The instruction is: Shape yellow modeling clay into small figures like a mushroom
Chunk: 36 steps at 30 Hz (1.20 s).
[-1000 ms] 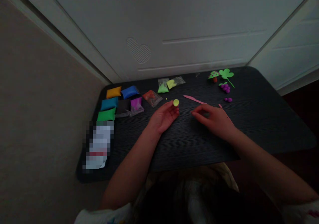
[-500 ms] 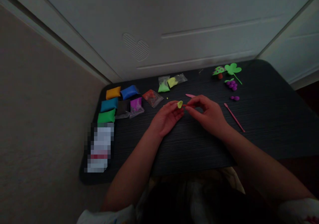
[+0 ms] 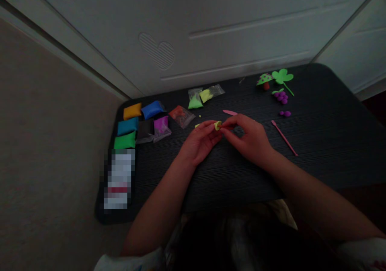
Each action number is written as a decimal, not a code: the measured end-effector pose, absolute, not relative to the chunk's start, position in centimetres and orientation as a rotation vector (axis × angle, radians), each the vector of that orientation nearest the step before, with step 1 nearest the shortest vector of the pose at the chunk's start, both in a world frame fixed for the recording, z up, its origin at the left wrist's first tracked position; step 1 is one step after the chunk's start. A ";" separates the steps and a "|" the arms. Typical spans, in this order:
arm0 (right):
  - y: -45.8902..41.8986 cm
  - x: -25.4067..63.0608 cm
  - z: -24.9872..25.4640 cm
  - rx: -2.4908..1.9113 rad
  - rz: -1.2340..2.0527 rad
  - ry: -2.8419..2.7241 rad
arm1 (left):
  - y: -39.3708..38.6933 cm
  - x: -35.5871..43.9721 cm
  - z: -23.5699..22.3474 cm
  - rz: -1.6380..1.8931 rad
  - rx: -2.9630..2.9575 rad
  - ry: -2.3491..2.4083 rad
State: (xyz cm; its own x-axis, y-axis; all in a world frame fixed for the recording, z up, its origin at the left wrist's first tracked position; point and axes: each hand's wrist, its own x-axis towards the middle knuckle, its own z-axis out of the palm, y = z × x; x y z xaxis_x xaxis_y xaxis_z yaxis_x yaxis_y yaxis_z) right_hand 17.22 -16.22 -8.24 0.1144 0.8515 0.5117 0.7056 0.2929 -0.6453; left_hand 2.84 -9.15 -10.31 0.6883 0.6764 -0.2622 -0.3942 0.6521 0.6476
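A small cup-shaped piece of yellow clay (image 3: 217,125) is pinched between the thumb and fingers of my left hand (image 3: 195,145). My right hand (image 3: 252,135) comes in from the other side, its thumb and forefinger closed on a thin orange-red clay piece (image 3: 220,125). The tip of that piece meets the mouth of the yellow cup; how deep it sits is hidden. Another bit of yellow (image 3: 197,126) shows just behind my left hand. A pink flat-bladed tool (image 3: 230,112) lies beyond my right fingers.
Clay packets, among them a blue one (image 3: 152,109) and an orange-red one (image 3: 181,115), lie left and centre on the dark table (image 3: 229,178). At right are a clay mushroom (image 3: 265,81), green clover (image 3: 282,77), purple grapes (image 3: 281,97) and a pink stick tool (image 3: 284,138).
My right hand has moved left toward my left hand, bringing the orange-red piece up to the yellow cup's mouth. The cup has turned slightly, and the whole view has shifted a little.
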 end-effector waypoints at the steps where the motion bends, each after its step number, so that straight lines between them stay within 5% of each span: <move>1: -16.2 17.2 -8.3 -1.449 0.186 -1.632 | -9.2 2.9 -10.3 0.643 0.596 0.522; 36: -16.1 17.1 -9.2 -1.385 0.677 -1.319 | -9.3 2.9 -10.0 0.856 0.868 0.633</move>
State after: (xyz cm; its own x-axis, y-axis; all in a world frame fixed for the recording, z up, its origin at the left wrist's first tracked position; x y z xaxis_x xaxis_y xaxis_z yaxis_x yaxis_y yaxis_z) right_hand 17.06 -16.05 -9.24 0.2298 0.9394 0.2543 0.3409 0.1670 -0.9251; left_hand 2.86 -9.26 -10.03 0.5171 0.8452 -0.1353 -0.3771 0.3669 0.8504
